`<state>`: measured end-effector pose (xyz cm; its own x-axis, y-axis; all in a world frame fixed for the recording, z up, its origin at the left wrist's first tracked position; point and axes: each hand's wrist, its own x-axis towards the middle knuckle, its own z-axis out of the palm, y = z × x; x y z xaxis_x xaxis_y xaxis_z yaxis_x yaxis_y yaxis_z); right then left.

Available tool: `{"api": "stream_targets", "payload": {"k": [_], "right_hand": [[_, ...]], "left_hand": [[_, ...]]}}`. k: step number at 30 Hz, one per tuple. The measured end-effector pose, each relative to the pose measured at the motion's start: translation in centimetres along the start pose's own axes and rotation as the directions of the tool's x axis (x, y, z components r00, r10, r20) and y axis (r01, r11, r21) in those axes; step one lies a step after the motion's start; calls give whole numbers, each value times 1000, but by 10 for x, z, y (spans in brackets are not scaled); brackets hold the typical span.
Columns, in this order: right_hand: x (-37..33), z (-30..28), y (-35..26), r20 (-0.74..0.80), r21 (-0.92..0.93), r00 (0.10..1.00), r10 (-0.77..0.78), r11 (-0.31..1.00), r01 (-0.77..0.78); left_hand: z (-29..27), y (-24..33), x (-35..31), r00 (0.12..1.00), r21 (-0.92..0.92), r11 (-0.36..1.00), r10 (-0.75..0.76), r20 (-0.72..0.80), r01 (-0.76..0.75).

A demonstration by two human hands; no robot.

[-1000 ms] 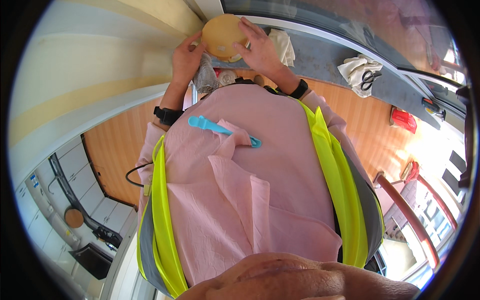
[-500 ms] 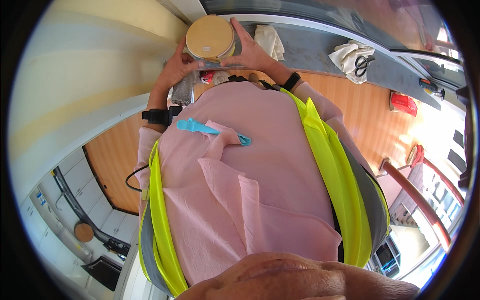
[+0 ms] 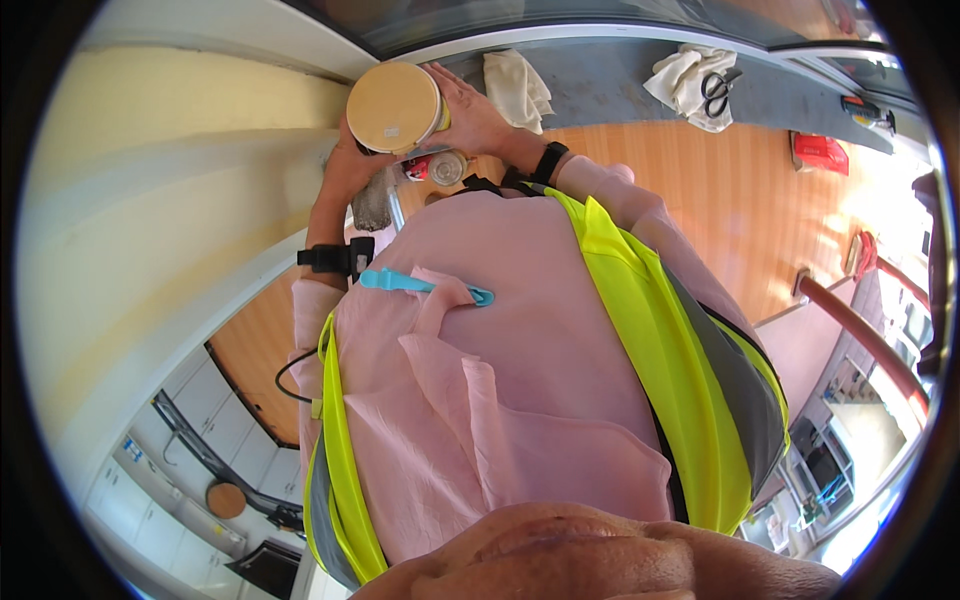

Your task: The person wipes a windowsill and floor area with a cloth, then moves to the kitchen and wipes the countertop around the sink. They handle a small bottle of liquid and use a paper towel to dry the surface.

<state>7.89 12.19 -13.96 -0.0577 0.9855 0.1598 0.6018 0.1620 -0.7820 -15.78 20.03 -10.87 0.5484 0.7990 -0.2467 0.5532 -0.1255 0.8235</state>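
We found the work at a holding step: a round tub [image 3: 394, 106] was raised between two hands, with its flat tan face toward the viewer. Whether that face was a lid or the base, we could not tell.

The left hand [image 3: 346, 166] was curled against the tub's lower left side; most of its fingers were hidden behind the tub, so their exact spread could not be determined. The right hand [image 3: 468, 116] was partly open, its fingers laid along the right side and its palm facing the wall of the tub. We judged that both had hold of it, and saw nothing else in either.

The tub thus lay directly between the hands, beyond the chest and near the corner of the grey ledge [image 3: 600, 88]. A white cloth [image 3: 515, 84] lay on the ledge, just right of the right hand. A clear round container [image 3: 447, 168] showed below the hands.

In our judgement, any next move called for even pressure from both sides, since a smooth wall could slip.
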Motion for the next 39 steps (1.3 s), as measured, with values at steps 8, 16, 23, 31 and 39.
{"api": "stream_targets", "payload": {"k": [8,16,23,31,39], "right_hand": [[-34,-60,-21,-75,83,989,124,990,-117],[-97,-163,2,-286,-66,940,187,974,-214],[-147,-216,60,-281,115,871,403,915,-387],[-165,-234,101,-200,161,834,514,857,-489],[-211,-203,132,-171,-19,701,692,709,-705]], "left_hand": [[12,73,-5,997,56,996,68,42,-71],[101,150,42,960,97,972,189,207,-212],[197,175,90,906,-15,962,262,333,-273],[237,182,105,895,27,941,311,321,-337],[210,141,69,913,180,951,171,369,-251]]}}
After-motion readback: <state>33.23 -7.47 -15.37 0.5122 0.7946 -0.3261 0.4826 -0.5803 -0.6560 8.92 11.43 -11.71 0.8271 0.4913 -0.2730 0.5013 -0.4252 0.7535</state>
